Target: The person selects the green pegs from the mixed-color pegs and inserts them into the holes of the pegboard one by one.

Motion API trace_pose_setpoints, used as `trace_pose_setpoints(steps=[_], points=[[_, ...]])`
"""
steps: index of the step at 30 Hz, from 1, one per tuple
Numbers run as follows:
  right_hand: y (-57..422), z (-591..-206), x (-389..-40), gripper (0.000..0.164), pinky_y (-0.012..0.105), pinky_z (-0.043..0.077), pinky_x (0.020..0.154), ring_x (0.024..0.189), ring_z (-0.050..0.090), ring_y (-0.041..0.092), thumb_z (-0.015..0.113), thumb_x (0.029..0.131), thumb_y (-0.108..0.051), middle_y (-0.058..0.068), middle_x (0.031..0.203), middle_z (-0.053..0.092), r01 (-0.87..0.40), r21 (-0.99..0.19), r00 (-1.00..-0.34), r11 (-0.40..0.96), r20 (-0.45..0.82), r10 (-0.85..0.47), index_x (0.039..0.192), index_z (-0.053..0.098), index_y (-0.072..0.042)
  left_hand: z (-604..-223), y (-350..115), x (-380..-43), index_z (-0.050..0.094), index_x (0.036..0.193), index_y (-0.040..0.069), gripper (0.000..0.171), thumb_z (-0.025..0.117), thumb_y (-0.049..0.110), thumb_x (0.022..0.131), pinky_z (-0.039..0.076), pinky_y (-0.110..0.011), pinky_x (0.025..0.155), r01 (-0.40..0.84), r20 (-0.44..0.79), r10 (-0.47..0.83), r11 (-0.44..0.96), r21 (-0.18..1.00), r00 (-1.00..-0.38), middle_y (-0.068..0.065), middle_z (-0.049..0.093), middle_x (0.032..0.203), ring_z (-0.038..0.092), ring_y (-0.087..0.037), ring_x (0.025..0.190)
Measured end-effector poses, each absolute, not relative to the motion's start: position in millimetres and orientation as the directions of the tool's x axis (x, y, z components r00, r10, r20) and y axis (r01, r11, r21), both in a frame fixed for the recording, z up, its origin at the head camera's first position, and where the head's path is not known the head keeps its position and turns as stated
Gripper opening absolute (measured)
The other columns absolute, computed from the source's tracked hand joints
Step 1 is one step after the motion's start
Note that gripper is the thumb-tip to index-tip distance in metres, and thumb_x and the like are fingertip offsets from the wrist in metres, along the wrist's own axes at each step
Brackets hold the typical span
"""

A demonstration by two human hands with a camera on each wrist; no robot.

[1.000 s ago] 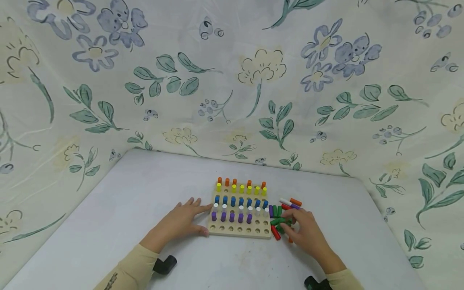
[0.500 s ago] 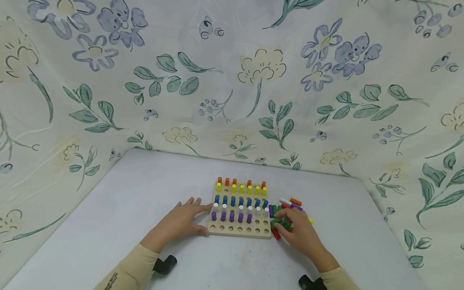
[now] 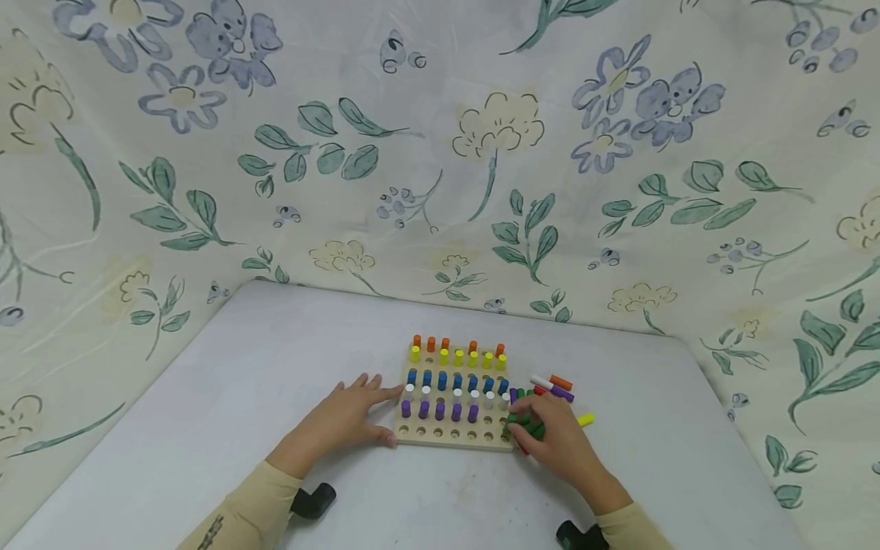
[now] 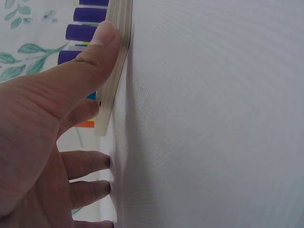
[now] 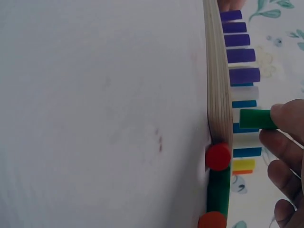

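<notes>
Pegboard holes: head view only.

Grn peg upright in R hand, nr R edge of part-filled pegboard.

In the head view the right hand is covering some of the loose pegs, and the green ones by its fingers are blurring together, perhaps several of them. In the right wrist view, fingers are hiding one end of the held green peg, while the bottom edge is cutting off an orange peg. The left hand is running past its own wrist view's edge, its thumb covering part of the board.
</notes>
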State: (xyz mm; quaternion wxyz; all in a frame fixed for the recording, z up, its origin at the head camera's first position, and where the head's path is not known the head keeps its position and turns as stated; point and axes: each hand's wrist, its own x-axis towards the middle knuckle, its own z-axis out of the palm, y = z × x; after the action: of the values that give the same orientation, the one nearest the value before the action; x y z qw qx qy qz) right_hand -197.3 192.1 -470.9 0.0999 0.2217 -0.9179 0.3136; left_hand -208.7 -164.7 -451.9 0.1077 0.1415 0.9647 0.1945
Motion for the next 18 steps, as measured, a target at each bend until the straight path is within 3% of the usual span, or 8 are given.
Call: trace_pose_setpoints(steps=[15,18], points=[[179.5,-474.7,-198.4,0.026,0.041,0.050,0.091,0.094,0.060,0.005,0.082,0.088,-0.019,-0.015,0.103,0.068,-0.532,-0.485,-0.846,0.694,0.352,-0.402,0.110,0.067,-0.023,-453.0,-164.7,-209.7,0.055,0.149,0.022,0.086,0.084,0.054,0.075,0.017,-0.068,0.119,0.213,-0.170,0.303,0.888,0.408,-0.938,-0.025,0.039,0.157,0.026,-0.048,0.149],[176.5,-473.8,-197.8,0.026,0.038,0.050,0.088,0.092,0.057,0.007,0.082,0.088,-0.019,-0.016,0.100,0.066,-0.534,-0.494,-0.845,0.686,0.344,-0.410,0.110,0.067,-0.022,-452.3,-164.5,-209.2,0.055,0.149,0.022,0.085,0.084,0.053,0.075,0.017,-0.068,0.119,0.214,-0.168,0.304,0.886,0.411,-0.938,-0.025,0.039,0.157,0.026,-0.048,0.149]])
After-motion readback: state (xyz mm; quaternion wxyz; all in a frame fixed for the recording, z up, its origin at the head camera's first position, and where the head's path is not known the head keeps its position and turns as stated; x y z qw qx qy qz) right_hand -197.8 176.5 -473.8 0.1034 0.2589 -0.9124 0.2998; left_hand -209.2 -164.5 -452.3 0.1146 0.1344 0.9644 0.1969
